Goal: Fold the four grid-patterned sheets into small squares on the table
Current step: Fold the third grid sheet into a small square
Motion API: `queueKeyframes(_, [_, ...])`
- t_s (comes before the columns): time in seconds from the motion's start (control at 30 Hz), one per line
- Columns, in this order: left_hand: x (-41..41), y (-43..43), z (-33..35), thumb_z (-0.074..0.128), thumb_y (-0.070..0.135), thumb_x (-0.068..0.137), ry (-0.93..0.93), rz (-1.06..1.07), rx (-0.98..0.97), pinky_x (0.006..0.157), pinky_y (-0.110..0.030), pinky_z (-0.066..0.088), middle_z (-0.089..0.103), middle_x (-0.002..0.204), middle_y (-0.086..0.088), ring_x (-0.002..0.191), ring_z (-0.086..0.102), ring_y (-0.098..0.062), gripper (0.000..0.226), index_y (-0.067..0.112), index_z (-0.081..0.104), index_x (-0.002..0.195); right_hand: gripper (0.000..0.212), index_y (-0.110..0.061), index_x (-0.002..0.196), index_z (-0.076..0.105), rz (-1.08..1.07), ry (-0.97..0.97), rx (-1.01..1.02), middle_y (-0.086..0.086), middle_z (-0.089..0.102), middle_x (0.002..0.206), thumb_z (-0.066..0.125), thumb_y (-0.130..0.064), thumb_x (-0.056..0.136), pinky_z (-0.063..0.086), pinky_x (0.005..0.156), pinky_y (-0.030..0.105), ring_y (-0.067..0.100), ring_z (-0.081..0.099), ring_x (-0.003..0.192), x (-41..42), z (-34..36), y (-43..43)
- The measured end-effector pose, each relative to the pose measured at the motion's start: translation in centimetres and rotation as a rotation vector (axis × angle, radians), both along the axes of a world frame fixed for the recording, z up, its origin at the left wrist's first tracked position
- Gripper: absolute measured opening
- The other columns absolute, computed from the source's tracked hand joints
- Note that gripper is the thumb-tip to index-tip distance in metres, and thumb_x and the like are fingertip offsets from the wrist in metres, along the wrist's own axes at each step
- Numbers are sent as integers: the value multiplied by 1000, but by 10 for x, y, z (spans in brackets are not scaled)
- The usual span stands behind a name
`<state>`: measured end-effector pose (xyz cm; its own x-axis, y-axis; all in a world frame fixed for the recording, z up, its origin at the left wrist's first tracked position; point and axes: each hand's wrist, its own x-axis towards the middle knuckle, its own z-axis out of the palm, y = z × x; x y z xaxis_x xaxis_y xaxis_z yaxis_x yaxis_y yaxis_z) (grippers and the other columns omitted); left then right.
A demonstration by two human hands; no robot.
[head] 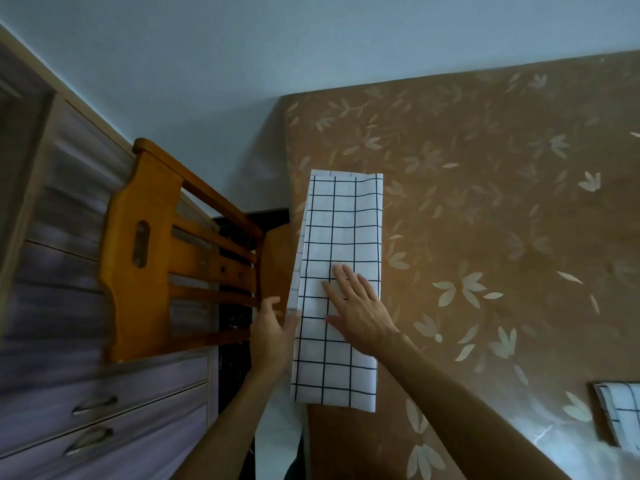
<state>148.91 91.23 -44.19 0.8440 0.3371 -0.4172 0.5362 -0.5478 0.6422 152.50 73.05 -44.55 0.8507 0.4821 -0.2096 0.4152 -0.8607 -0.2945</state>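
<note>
2 grid sheets — long strip (341,230), rt-edge sheet (623,415), 2 grips — L grip (272,336), R grip (360,310), 1 chair (145,209), 1 table (485,202)

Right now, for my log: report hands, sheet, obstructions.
Right hand flat on long folded sheet. Left hand touching its left edge. Chair beside table edge.

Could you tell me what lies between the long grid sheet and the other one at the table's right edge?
In the head view, only bare leaf-patterned tablecloth lies there, with the right forearm crossing above it.
</note>
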Motion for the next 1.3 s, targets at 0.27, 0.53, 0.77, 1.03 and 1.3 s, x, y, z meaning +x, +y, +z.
queueKeyframes(0.27, [-7,20,-2,67,29,94,-36,-50,-71,61,-4,45,62,80,14,74,59,3,18,12,67,99,75,-15,158,0,-25,52,-39,15,-15,163,38,-48,103,-11,120,41,30,-18,150,14,-8,15])
queueKeyframes(0.53, [-6,24,-9,64,25,96,-7,-101,-115,56,-7,42,60,66,11,57,57,5,15,13,68,88,74,-16,158,9,-31,20,-40,17,-6,164,43,-48,101,-4,121,44,32,-9,152,23,-14,22])
queueKeyframes(0.77, [-7,29,-13,64,21,96,24,-145,-178,55,-13,43,59,61,4,55,56,0,14,17,65,83,71,-14,157,20,9,-5,-33,18,5,164,47,-47,99,9,122,46,32,1,152,25,-22,24])
queueKeyframes(1.03, [-6,29,-14,62,20,97,13,-188,-162,55,-14,44,60,60,1,56,57,-2,18,22,63,79,65,-17,159,11,10,-45,10,12,-2,166,24,-50,104,4,124,44,26,-5,153,35,-25,23])
queueKeyframes(1.3, [-11,33,-20,64,17,96,-31,-205,-134,53,-11,40,52,58,10,55,54,2,26,27,57,73,73,-16,158,-5,-71,-50,-56,10,-13,165,16,-60,102,-6,124,41,23,-16,152,110,-38,-1])
